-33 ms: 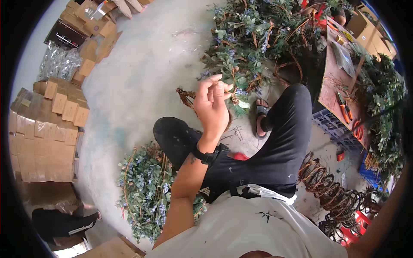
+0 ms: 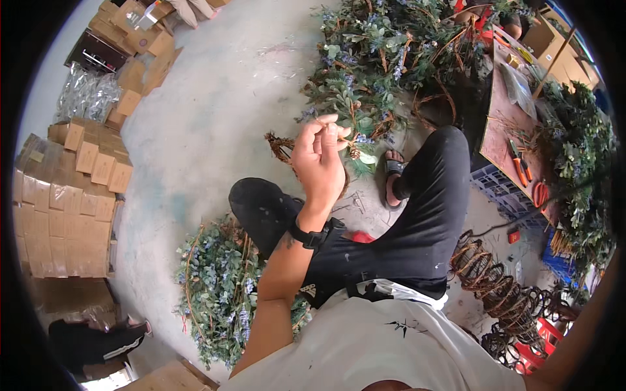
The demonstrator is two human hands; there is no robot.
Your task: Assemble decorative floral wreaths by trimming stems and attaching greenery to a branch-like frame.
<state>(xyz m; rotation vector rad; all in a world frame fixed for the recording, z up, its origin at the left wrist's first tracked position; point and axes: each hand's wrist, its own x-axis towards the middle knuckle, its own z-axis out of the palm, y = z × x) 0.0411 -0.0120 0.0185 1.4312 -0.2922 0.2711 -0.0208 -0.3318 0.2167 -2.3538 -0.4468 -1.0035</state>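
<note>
Holding the bare left hand [image 2: 318,156] curled, thumb to fingers, can't tell around what, just up-left of a small brown woody pinecone [image 2: 355,154]!

thin brown stick [image 2: 555,62] shifted forward; dark strand [image 2: 499,227] extended at right

pinecone sprig [image 2: 355,153] partly hidden by fingers [image 2: 332,137], right arm [image 2: 579,342] cut off

Grey floor [image 2: 208,117] gives wide passage left of my left hand [image 2: 321,156], past twig piece [image 2: 280,146] just beside it. Leafy heap [image 2: 372,65] blocks way ahead. My right knee [image 2: 450,146] stands between hand and worktable [image 2: 499,142]. Leafy garlands [image 2: 222,293] crowd left thigh [image 2: 270,208]; coiled twig frames [image 2: 492,277], right thigh [image 2: 417,244].
</note>
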